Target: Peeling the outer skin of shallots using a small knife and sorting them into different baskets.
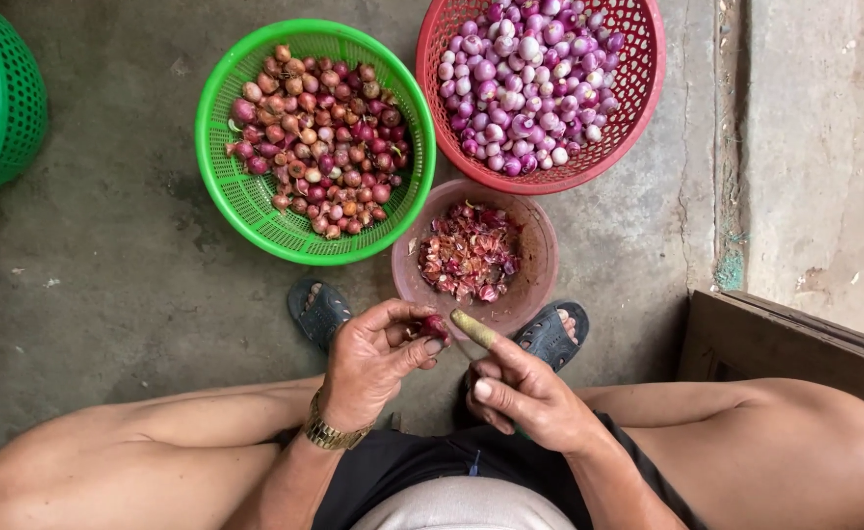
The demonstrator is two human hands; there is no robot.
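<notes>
My left hand (378, 355) pinches a small reddish shallot (435, 327) between thumb and fingers, just below a brown bowl (542, 257) of shallot peels. My right hand (520, 391) grips a small knife (473, 329) with a yellowish handle, its tip next to the shallot. A gold watch sits on my left wrist. A green basket (245, 196) of unpeeled shallots stands at the upper left. A red basket (638, 88) of peeled purple-white shallots stands at the upper right.
Another green basket (5, 98) shows at the far left edge. My feet in dark sandals (319, 312) rest on the concrete floor beside the bowl. A cardboard box (775, 344) lies by my right knee, next to a raised concrete step.
</notes>
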